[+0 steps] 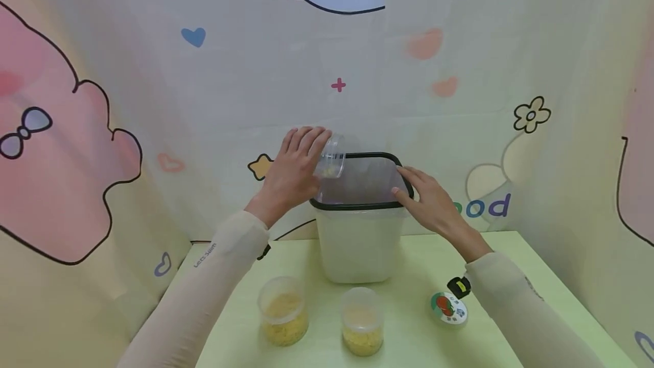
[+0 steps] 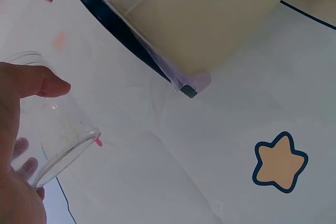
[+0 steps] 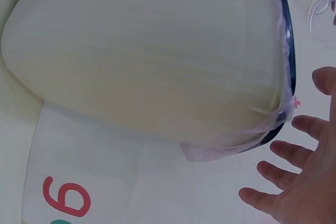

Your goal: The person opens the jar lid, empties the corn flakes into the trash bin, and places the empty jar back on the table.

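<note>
My left hand (image 1: 293, 175) grips a clear plastic jar (image 1: 334, 155) tipped on its side over the left part of a white trash bin (image 1: 360, 249). Small yellowish bits cling inside the jar in the left wrist view, where the thumb (image 2: 44, 82) curls over its wall. A black rim (image 1: 357, 207) tops the bin, and a thin purplish liner (image 1: 368, 178) hangs inside it. At the bin's right rim is my right hand (image 1: 431, 203), its fingers spread and holding nothing. In the right wrist view those fingers (image 3: 286, 153) are right by the rim's corner.
Two clear tubs of yellow crumbs stand in front of the bin on the pale green table (image 1: 409, 334): a wider tub (image 1: 284, 322) at left and a narrower tub (image 1: 361, 334). A round printed lid (image 1: 449, 308) lies by the right wrist. A patterned cloth (image 1: 286, 72) hangs close behind.
</note>
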Motion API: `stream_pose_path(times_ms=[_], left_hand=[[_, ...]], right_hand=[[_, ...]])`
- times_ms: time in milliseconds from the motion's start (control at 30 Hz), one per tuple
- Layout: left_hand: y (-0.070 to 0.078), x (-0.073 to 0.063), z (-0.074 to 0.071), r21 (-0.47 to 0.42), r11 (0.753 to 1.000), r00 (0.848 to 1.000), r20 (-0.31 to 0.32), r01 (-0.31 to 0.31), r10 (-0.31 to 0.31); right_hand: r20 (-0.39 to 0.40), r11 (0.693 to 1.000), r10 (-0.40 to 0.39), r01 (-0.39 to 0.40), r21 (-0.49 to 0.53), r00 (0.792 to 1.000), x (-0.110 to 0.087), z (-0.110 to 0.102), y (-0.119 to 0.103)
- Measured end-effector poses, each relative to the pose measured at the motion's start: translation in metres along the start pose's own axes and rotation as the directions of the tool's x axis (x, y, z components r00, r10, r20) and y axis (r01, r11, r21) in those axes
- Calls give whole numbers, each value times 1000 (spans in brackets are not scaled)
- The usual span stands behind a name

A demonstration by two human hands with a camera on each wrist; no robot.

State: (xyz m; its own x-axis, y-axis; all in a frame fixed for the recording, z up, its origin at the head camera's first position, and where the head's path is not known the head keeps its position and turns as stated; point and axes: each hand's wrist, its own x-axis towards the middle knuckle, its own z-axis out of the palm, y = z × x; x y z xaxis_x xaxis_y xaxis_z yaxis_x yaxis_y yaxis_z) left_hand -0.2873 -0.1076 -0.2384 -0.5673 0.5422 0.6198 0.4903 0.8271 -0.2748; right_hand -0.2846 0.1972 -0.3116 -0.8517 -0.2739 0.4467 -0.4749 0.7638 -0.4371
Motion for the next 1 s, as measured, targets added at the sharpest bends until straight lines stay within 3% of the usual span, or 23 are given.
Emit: stream_pose_path(times_ms=[367,667,1000], left_hand=[[6,-8,6,-32,999,997,-71,19,-21],[10,-18,9,-97,995,982,-190,0,-19],[17,-26,12,-188,982,964,-257,18,-67]], right_hand=[[-16,993,-96,95,-65,995,-19,-11,-16],[-68,967,-209,196,-164,976,-33,-14,-26],[-71,957,-228,210,-201,971,-53,-17,-35]])
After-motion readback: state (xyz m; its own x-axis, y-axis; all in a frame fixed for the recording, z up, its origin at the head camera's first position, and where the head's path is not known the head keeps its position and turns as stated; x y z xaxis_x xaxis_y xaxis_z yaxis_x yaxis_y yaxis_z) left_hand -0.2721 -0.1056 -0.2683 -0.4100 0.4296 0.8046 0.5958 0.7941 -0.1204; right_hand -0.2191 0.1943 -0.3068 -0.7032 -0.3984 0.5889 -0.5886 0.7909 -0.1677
